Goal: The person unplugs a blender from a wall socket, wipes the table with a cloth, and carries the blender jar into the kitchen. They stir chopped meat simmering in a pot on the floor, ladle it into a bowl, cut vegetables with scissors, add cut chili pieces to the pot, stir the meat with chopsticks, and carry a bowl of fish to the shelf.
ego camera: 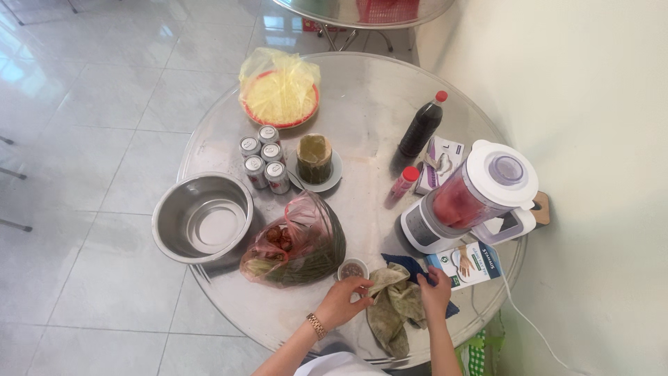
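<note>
A: Olive-green cloth (393, 306) lies crumpled at the near edge of the round metal table (362, 104), between both hands. Left hand (342, 301) reaches in from below, wrist bent, gold watch (316, 325) on it, fingers curled onto the cloth's left edge, just beside the small cup (352, 269).

B: Right hand?

A: Right hand (435, 291) comes up straight from the forearm, fingers pinched on the cloth's right corner, over a dark blue cloth (410, 267). Hands apart, one on each side.

B: Grip firm?

A: Both look closed on fabric. Can't tell how tightly.

B: Surroundings?

A: Blender (473, 198) with red contents and a glove box (470, 264) right of the hands. Pink bag of greens (299, 244) and steel bowl (203, 217) to the left.
</note>
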`<state>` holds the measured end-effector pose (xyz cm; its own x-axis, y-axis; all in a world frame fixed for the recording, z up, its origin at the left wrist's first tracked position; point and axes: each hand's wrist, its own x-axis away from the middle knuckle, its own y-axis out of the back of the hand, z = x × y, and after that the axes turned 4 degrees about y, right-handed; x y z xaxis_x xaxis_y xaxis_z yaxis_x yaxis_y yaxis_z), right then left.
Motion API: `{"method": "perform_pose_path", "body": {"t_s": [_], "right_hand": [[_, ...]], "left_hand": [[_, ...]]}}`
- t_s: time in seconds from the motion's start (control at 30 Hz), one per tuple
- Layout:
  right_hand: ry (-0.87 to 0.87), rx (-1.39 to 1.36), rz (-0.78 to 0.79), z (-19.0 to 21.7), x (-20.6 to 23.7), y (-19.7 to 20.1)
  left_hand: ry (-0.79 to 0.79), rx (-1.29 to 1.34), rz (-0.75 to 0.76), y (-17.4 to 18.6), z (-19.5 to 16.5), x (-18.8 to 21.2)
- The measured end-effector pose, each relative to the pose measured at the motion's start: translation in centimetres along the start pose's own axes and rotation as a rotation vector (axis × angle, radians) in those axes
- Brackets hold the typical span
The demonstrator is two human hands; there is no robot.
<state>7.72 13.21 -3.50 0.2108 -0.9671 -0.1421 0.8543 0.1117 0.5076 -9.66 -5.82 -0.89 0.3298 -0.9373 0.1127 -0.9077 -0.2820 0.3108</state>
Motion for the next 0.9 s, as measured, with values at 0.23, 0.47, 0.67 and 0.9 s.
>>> {"method": "perform_pose_path", "body": {"t_s": [0.23, 0.47, 0.67, 0.9], "right_hand": [[-0.1, -0.067, 0.036, -0.9, 1.9, 1.1], [-0.111, -0.101, -0.021, -1.7, 3.9, 2.9], [-0.074, -0.008, -0.064, -1.6, 5.9, 4.3], [-0.047, 0.024, -0.158, -1.5, 8.7, 5.3]], "left_hand": [[-0.008, 0.034, 0.079, 0.5, -0.3, 1.5], [-0.042, 0.059, 0.112, 0.1, -0.4, 1.8], [-0.076, 0.024, 0.154, -0.1, -1.0, 2.4], [-0.009, 0.06, 0.186, 0.6, -0.4, 4.0]]}}
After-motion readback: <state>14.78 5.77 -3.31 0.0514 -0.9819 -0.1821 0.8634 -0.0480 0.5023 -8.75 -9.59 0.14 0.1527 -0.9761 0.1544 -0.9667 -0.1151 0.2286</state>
